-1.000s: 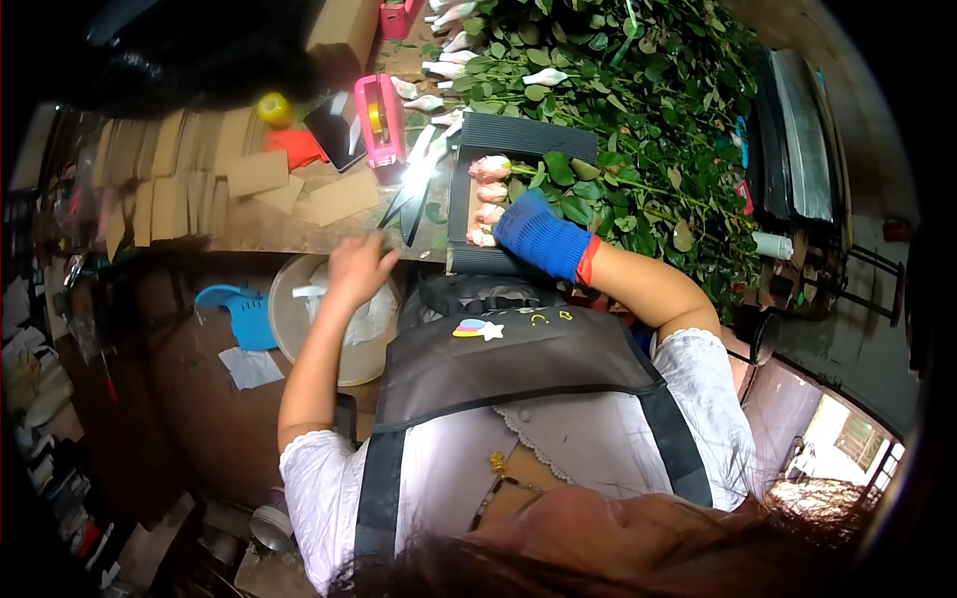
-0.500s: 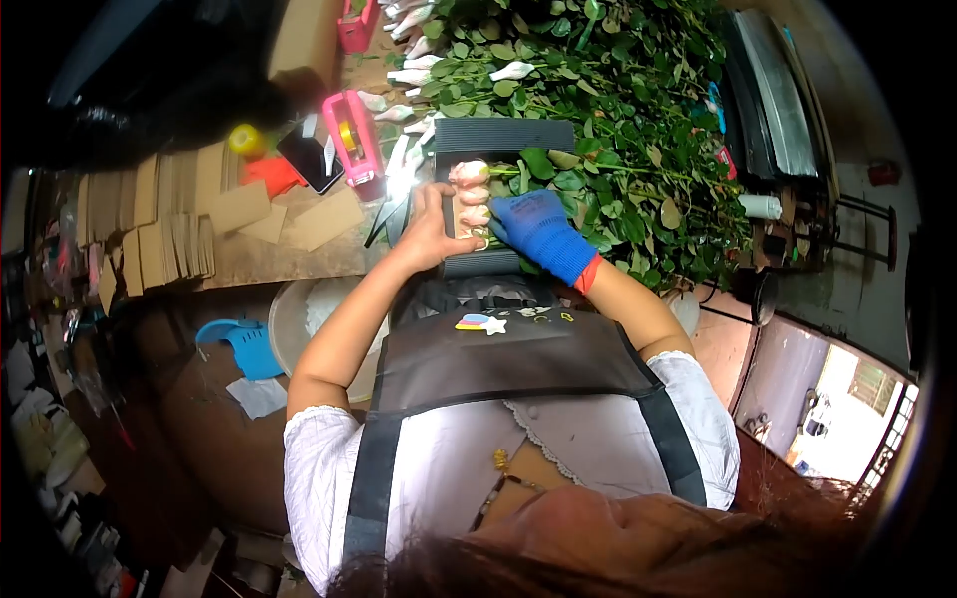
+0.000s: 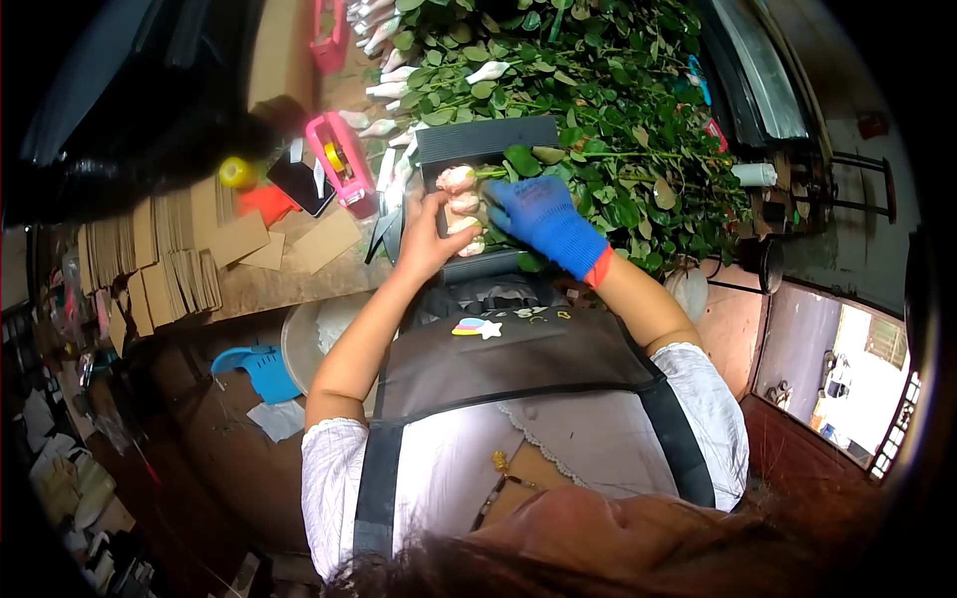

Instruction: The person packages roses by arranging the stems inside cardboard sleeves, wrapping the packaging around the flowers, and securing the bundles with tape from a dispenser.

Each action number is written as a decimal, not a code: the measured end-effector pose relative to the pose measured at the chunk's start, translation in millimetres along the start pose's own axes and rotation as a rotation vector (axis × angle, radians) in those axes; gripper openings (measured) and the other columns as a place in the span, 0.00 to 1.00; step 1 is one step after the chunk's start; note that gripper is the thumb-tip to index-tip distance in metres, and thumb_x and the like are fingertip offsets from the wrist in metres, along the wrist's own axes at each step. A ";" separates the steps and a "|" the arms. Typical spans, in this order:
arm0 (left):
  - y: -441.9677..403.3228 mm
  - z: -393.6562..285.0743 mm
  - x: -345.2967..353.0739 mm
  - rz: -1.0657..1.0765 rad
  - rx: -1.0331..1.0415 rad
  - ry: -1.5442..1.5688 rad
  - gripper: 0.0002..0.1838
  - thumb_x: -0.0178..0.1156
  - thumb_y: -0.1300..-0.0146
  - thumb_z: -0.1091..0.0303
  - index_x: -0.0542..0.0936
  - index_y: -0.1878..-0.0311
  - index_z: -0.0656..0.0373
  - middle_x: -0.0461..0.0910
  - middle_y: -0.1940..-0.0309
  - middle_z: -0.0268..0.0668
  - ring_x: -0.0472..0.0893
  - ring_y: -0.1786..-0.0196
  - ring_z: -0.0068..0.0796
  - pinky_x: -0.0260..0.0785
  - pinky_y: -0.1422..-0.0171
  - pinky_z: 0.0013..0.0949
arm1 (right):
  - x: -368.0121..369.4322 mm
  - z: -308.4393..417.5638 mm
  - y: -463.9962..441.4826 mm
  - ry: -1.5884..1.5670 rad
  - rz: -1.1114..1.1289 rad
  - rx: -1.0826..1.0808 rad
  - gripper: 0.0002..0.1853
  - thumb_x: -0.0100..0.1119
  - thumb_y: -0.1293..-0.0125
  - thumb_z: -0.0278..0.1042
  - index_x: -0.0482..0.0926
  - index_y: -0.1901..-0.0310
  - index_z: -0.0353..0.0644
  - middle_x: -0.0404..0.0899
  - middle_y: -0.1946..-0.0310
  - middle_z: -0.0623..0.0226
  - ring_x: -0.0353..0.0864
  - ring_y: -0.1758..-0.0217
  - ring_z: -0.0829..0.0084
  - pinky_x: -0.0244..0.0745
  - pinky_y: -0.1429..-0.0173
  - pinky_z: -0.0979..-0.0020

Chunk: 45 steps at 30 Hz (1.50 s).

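Several pink-and-cream roses point(image 3: 461, 203) lie side by side in a dark ribbed box point(image 3: 486, 137), their heads to the left and their stems running right. My bare left hand point(image 3: 431, 237) holds the row of heads from the left, with the thumb near the lowest bloom and the fingers higher up. A strip of cardboard shows beside the blooms. In a blue knitted glove, my right hand point(image 3: 543, 219) is curled over the stems just right of the heads. Its fingertips are partly hidden by the glove.
Leafy rose stems point(image 3: 618, 110) are heaped behind and right, beside white-wrapped buds point(image 3: 379, 128). At left stand a pink tape dispenser point(image 3: 341, 164), a dark phone point(image 3: 299, 184), yellow tape point(image 3: 236, 172) and cardboard pieces point(image 3: 169, 269). Scissors point(image 3: 384, 234) lie by my left hand.
My gloved hand has shifted slightly up along the roses, and my left fingers have moved in against the blooms. The whole view has shifted a little.
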<state>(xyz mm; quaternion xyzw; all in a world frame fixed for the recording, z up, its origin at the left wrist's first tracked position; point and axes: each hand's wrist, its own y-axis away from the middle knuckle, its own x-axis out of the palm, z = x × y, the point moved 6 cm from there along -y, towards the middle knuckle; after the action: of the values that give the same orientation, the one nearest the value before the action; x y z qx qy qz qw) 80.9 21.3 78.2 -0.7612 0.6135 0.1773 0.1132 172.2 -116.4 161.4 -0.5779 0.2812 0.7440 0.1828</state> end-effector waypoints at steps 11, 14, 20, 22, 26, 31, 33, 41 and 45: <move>-1.2 -2.8 -0.1 0.000 0.013 0.100 0.37 0.78 0.49 0.61 0.76 0.34 0.54 0.64 0.34 0.48 0.70 0.32 0.48 0.62 0.27 0.43 | 32.7 3.5 -20.5 0.093 0.104 -0.098 0.09 0.55 0.33 0.44 0.80 0.61 0.49 0.85 0.70 0.62 0.86 0.66 0.58 0.77 0.62 0.55; -8.4 4.2 4.8 -0.032 -0.079 0.217 0.25 0.74 0.43 0.62 0.82 0.41 0.54 0.71 0.41 0.44 0.75 0.38 0.40 0.66 0.32 0.38 | 34.9 7.3 -20.1 0.135 0.113 -0.107 0.10 0.52 0.32 0.38 0.83 0.65 0.47 0.87 0.66 0.64 0.88 0.63 0.61 0.78 0.61 0.56; -3.5 7.3 5.6 -0.161 -0.076 0.180 0.17 0.74 0.40 0.57 0.86 0.53 0.56 0.76 0.54 0.44 0.76 0.45 0.37 0.66 0.36 0.37 | 4.7 -5.5 -9.3 -0.001 -0.182 0.034 0.09 0.54 0.33 0.39 0.83 0.62 0.47 0.87 0.68 0.64 0.88 0.65 0.60 0.79 0.64 0.58; -3.4 7.8 5.3 -0.154 -0.081 0.198 0.16 0.74 0.40 0.58 0.86 0.53 0.56 0.76 0.53 0.45 0.76 0.44 0.38 0.65 0.34 0.37 | 20.4 -5.9 -29.2 0.044 -0.072 0.036 0.09 0.54 0.34 0.39 0.83 0.62 0.48 0.87 0.69 0.63 0.88 0.65 0.60 0.79 0.64 0.57; -5.0 19.8 9.5 -0.171 -0.077 0.169 0.15 0.74 0.40 0.59 0.84 0.56 0.58 0.76 0.53 0.43 0.76 0.44 0.36 0.67 0.38 0.37 | 29.5 -17.0 -38.5 0.034 -0.097 -0.040 0.08 0.56 0.35 0.40 0.83 0.64 0.48 0.86 0.70 0.64 0.88 0.65 0.59 0.79 0.65 0.57; -3.5 32.2 17.4 -0.104 -0.296 0.335 0.25 0.73 0.40 0.61 0.75 0.44 0.62 0.77 0.50 0.44 0.76 0.42 0.30 0.70 0.41 0.36 | 19.0 -23.2 -30.6 -0.012 -0.043 -0.088 0.10 0.57 0.36 0.44 0.81 0.62 0.48 0.85 0.71 0.63 0.86 0.65 0.58 0.77 0.63 0.56; -7.8 25.6 15.3 -0.102 -0.191 0.283 0.33 0.73 0.40 0.60 0.69 0.37 0.64 0.75 0.44 0.46 0.75 0.40 0.32 0.69 0.36 0.37 | 23.6 -21.2 -32.5 0.013 -0.046 -0.065 0.10 0.57 0.36 0.44 0.81 0.62 0.49 0.85 0.70 0.63 0.86 0.65 0.58 0.78 0.62 0.56; -13.4 38.8 15.0 -0.089 -0.131 0.188 0.38 0.74 0.42 0.58 0.69 0.33 0.64 0.69 0.37 0.51 0.71 0.34 0.42 0.63 0.29 0.40 | 34.5 -15.1 -37.2 0.012 -0.066 -0.073 0.09 0.56 0.36 0.43 0.83 0.61 0.51 0.85 0.72 0.62 0.86 0.66 0.57 0.77 0.64 0.55; -15.5 17.6 11.5 0.037 -0.243 0.451 0.34 0.73 0.43 0.63 0.73 0.34 0.62 0.76 0.49 0.43 0.79 0.44 0.39 0.71 0.37 0.37 | 31.6 -9.7 -31.3 -0.118 -0.181 -0.127 0.08 0.56 0.38 0.40 0.84 0.65 0.51 0.83 0.76 0.59 0.84 0.71 0.56 0.76 0.68 0.55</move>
<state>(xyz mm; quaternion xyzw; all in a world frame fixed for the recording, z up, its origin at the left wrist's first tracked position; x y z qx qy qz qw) 95.8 21.4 56.7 -0.7781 0.6113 0.0774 -0.1221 189.9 -99.9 122.8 -0.5666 0.1692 0.7734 0.2284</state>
